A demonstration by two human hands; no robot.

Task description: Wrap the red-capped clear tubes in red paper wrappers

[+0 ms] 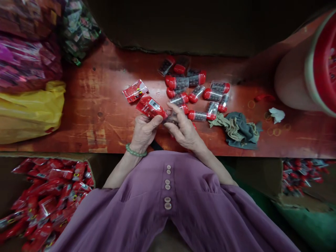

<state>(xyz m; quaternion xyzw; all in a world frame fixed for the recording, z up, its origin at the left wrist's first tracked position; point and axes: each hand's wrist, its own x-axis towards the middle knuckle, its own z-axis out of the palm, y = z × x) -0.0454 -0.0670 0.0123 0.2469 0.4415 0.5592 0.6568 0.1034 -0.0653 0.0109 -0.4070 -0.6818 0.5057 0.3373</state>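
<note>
**Two hands, one packet and one tube at the centre of the frame**

Both hands meet just above the purple blouse (183, 206), at the near edge of the red table (86, 119). The left hand (144, 132) is closed around the lower end of a red packet (151, 107), thumb pressed on its face. The right hand (183, 130) is clamped on a small clear tube (172, 119) whose end sits at the packet's mouth; the fingers hide most of it.

Just above, a pile of red-capped tubes (195, 92) lies loose, and a second packet (134, 91) rests flat to the upper left of the held one. A crumpled cloth (237, 128) lies right of the hands.

The risks, as I judge them: the tube could slip from the fingers and roll among the loose ones; the thin packet could crease or tear if the tube goes in crooked; a wrist could nudge the round tubes off the near edge, toward the box of packets (49, 199) at lower left
</note>
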